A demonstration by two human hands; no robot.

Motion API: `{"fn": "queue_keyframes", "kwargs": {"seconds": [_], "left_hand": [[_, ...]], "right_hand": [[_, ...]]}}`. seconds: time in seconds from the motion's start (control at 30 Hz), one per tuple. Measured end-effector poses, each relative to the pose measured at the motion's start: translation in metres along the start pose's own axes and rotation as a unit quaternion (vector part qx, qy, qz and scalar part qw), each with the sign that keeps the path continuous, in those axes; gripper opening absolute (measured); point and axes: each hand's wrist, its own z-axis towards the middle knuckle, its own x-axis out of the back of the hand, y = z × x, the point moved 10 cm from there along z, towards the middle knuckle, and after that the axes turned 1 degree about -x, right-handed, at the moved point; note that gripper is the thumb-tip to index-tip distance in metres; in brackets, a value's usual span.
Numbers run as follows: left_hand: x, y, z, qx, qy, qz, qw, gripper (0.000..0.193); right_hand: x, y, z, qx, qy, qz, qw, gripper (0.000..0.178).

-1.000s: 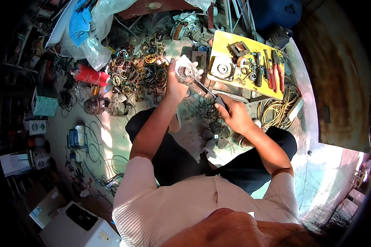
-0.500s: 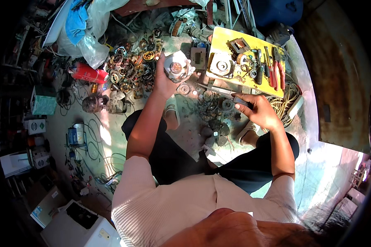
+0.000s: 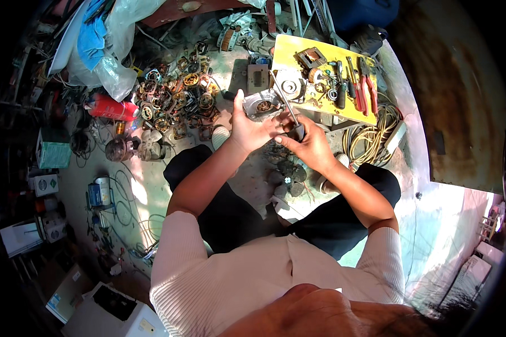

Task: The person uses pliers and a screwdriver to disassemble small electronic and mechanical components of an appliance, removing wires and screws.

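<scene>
My left hand (image 3: 252,130) is closed around a silvery metal motor housing (image 3: 254,110), its recessed side with a round, coppery centre facing up. Close beside it, my right hand (image 3: 314,147) grips a screwdriver (image 3: 284,95) by its dark handle. The long thin shaft points up and away, passing just right of the housing. My hands are near each other, and the fingertips overlap around the handle, so I cannot tell if they touch.
Ahead on the right, a yellow board (image 3: 289,51) bears pliers (image 3: 364,84), several hand tools and a round-centred metal part (image 3: 290,87). Piled copper-wound motor parts (image 3: 177,95) lie on the left, near a red can (image 3: 112,108). Coiled cable (image 3: 371,135) lies at the right.
My right hand has moved left toward my left hand, and the screwdriver has swung from pointing left to pointing away. The housing has come nearer and turned to show its recessed side.
</scene>
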Motion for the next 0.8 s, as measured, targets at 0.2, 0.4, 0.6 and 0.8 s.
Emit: {"fn": "queue_keyframes", "kwargs": {"seconds": [0.2,0.4,0.6,0.8], "left_hand": [[-0.016,0.001,0.006,-0.019,-0.021,0.004,1.000,0.089],[-0.006,0.048,-0.005,-0.110,0.107,0.125,0.980,0.079],[-0.007,0.095,-0.005,-0.222,0.100,0.267,0.933,0.078],[-0.007,0.103,-0.008,-0.251,0.093,0.299,0.916,0.072]], "right_hand": [[0.002,-0.015,0.004,0.118,0.041,-0.059,0.990,0.037],[0.033,-0.020,0.009,-0.032,0.054,-0.040,0.997,0.032],[0.035,-0.039,0.002,0.046,-0.021,-0.152,0.987,0.043],[0.032,-0.032,0.000,-0.011,-0.049,-0.088,0.995,0.036]]}}
